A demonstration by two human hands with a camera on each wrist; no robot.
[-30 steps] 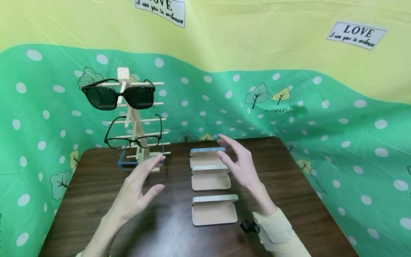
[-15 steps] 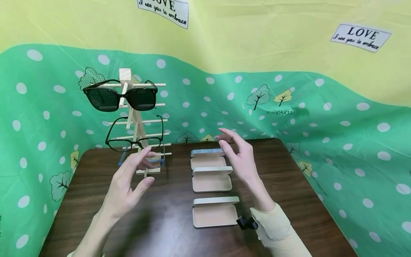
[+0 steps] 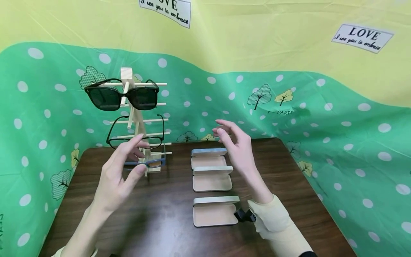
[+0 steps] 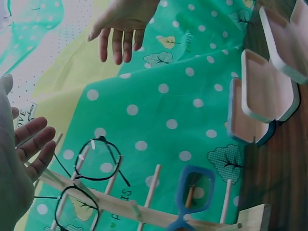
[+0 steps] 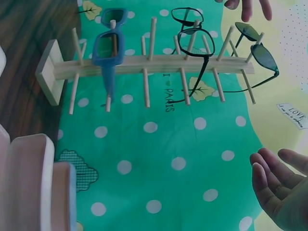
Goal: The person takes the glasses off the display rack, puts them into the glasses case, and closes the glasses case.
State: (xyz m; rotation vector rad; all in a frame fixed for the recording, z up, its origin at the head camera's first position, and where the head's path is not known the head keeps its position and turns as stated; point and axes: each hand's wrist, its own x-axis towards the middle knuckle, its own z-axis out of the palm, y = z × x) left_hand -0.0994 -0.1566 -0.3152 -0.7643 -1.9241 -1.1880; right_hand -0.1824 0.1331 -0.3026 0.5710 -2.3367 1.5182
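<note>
My left hand (image 3: 117,175) hovers before the wooden glasses stand (image 5: 139,65), fingers loosely bent, thumb apart, holding nothing. In the head view it overlaps part of the black-framed glasses (image 5: 209,55) and the blue-framed glasses (image 5: 109,61) on the lower pegs. Dark sunglasses (image 3: 106,100) hang at the top of the stand. My right hand (image 3: 239,150) is raised over the table's back edge, fingers relaxed and holding nothing. Nearest to it is an open eyeglass case with a blue lid (image 3: 208,152). Two open pale cases follow toward the front: a middle one (image 3: 212,182) and a front one (image 3: 215,215).
The dark wooden table (image 3: 170,214) carries the stand at back left and the cases in a column near the middle. A green and yellow patterned cloth (image 3: 321,89) hangs behind and beside it. A small black device (image 3: 245,215) sits at my right sleeve.
My left hand has moved leftward and a little up, now overlapping the lower glasses in the head view. My right hand has risen slightly. Glasses and cases stay put.
</note>
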